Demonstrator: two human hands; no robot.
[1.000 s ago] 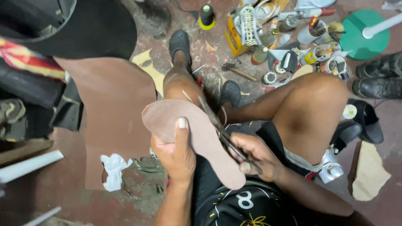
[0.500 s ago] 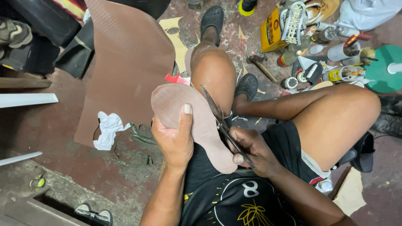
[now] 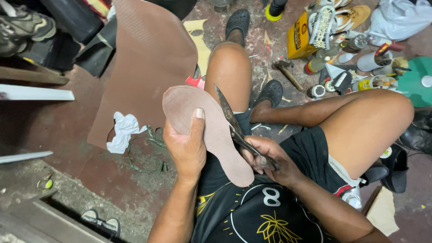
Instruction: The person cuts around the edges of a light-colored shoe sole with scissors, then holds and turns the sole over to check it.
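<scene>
From my remote seat I see a worn floor (image 3: 67,148) stained dark red, rough and grey toward the lower left. A large brown textured rubber sheet (image 3: 148,58) lies spread across it, with a crumpled white rag (image 3: 121,132) at its lower edge. A white flat board (image 3: 36,94) juts in from the left. Upper right, a yellow rectangular box (image 3: 298,40), a wooden-handled hammer (image 3: 288,74) and cluttered small jars sit on the ground under even light.
</scene>
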